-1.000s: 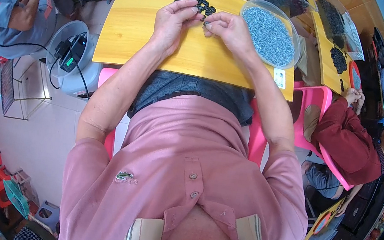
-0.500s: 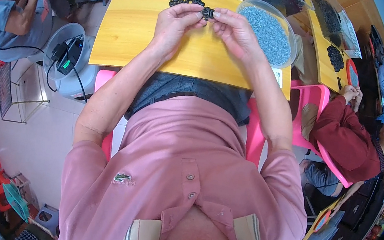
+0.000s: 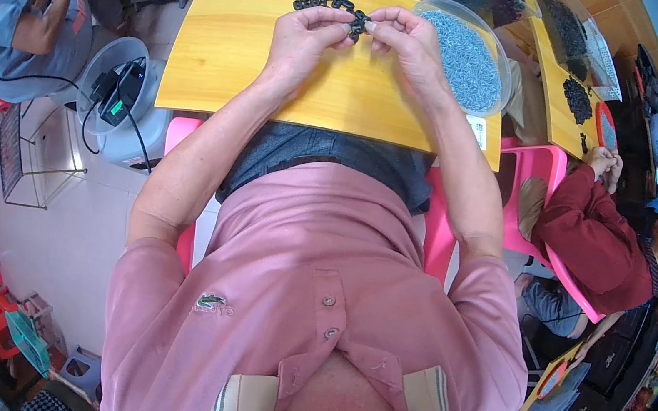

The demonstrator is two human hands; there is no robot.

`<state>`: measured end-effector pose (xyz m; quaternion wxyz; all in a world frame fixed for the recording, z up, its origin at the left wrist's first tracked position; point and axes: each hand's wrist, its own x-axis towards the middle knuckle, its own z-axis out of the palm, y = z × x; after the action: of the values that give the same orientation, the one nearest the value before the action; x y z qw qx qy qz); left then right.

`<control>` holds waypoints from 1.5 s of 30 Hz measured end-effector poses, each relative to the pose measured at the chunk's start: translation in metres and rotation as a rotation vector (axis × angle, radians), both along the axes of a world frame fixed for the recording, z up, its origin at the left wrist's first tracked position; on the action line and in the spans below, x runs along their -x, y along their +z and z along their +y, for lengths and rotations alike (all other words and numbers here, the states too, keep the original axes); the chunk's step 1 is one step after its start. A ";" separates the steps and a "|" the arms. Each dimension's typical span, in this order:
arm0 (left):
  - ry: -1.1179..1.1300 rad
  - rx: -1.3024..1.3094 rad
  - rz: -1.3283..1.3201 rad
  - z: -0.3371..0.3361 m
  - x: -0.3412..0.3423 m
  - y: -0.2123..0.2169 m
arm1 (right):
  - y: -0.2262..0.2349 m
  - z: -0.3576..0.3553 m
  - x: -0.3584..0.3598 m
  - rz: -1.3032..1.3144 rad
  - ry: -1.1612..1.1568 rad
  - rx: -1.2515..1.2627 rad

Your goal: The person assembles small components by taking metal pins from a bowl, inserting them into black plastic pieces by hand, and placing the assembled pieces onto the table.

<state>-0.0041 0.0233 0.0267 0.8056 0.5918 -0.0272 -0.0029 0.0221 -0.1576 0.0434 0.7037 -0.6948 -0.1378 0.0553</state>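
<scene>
Both hands raised forward, left hand (image 3: 307, 34) and right hand (image 3: 402, 43) fingertips pinched together.

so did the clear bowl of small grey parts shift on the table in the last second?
No. The clear bowl sits at the same spot by the yellow table's right edge; only the camera moved.

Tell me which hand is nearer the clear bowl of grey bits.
Right. The right hand sits just beside the clear bowl; the left hand is farther off, beyond it.

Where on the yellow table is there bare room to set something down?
The yellow table is bare left of the left hand and along its near edge under both forearms. It is crowded at the far edge: black rings, and the clear bowl of small grey parts beside the right hand.
</scene>
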 end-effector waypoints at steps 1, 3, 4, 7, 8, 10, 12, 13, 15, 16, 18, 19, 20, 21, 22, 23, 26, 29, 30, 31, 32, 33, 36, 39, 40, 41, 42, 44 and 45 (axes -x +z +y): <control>0.000 -0.001 0.001 0.000 0.000 0.000 | 0.001 0.000 0.000 0.001 0.000 -0.001; 0.020 -0.007 -0.009 0.000 0.000 0.000 | 0.004 0.001 0.002 -0.004 -0.002 0.038; 0.019 -0.008 -0.007 0.000 0.000 0.000 | 0.004 0.001 0.002 -0.003 -0.003 0.037; 0.019 -0.006 -0.013 -0.001 0.000 0.001 | 0.003 0.002 0.002 -0.023 -0.006 0.063; 0.016 -0.006 -0.012 -0.001 0.000 0.001 | 0.003 0.002 0.001 -0.023 -0.002 0.079; 0.013 -0.006 -0.010 -0.001 0.000 0.000 | 0.003 0.003 0.001 -0.022 0.003 0.094; 0.007 -0.001 -0.004 -0.001 0.000 -0.001 | 0.005 0.003 0.003 -0.009 0.012 0.105; 0.007 -0.001 -0.004 -0.001 0.000 -0.001 | 0.005 0.003 0.003 -0.009 0.012 0.104; -0.004 0.019 -0.002 -0.001 0.000 0.000 | 0.005 0.003 0.003 -0.007 0.005 0.092; -0.004 0.019 -0.001 -0.001 0.000 0.000 | 0.005 0.003 0.003 -0.006 0.005 0.092; -0.005 0.021 0.001 -0.001 0.000 0.000 | 0.003 0.002 0.002 -0.018 0.014 0.077; -0.005 0.021 0.002 -0.001 0.000 0.000 | 0.003 0.002 0.003 -0.017 0.014 0.077; -0.005 0.025 0.002 -0.001 0.000 -0.001 | 0.004 0.003 0.003 -0.018 0.013 0.086; -0.006 0.028 0.003 -0.002 0.001 -0.001 | 0.004 0.003 0.004 -0.019 0.012 0.095; -0.006 0.028 0.004 -0.002 0.001 -0.001 | 0.004 0.003 0.004 -0.018 0.012 0.094; -0.005 0.016 0.002 -0.002 0.001 -0.001 | 0.005 0.003 0.005 -0.023 0.009 0.098; 0.002 0.002 0.005 -0.003 0.001 0.000 | 0.003 0.003 0.004 -0.036 0.003 0.101; 0.011 0.002 0.012 -0.002 0.002 0.000 | 0.003 0.004 0.004 -0.044 -0.001 0.111; 0.016 0.003 0.014 -0.002 0.002 0.000 | 0.003 0.004 0.004 -0.044 -0.003 0.120; 0.016 -0.002 0.013 -0.002 0.002 0.000 | 0.003 0.004 0.004 -0.044 -0.002 0.115; 0.019 -0.004 0.014 -0.003 0.003 0.001 | 0.004 0.003 0.004 -0.050 -0.003 0.127; 0.022 -0.006 0.013 -0.003 0.003 0.002 | 0.003 0.003 0.004 -0.055 -0.005 0.139; 0.023 -0.035 0.015 -0.002 0.003 0.003 | 0.000 0.005 0.002 -0.080 -0.008 0.159; 0.008 -0.067 0.029 -0.001 0.002 0.003 | -0.002 0.006 0.001 -0.083 0.009 0.147; -0.001 -0.079 0.026 -0.002 0.002 0.004 | -0.001 0.004 0.001 -0.085 -0.001 0.136; -0.001 -0.070 0.030 -0.002 0.003 0.005 | 0.001 0.003 0.001 -0.069 0.014 0.129; -0.002 -0.063 0.035 -0.003 0.003 0.006 | 0.002 0.002 0.002 -0.052 0.029 0.121; -0.015 -0.056 0.036 -0.003 0.003 0.007 | 0.002 0.001 0.001 -0.049 0.023 0.116; -0.020 -0.035 0.042 -0.003 0.003 0.007 | 0.002 0.001 0.001 -0.043 0.026 0.124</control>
<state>-0.0072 0.0202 0.0341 0.7955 0.6053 -0.0161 -0.0238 0.0209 -0.1571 0.0457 0.6554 -0.7363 -0.1581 0.0579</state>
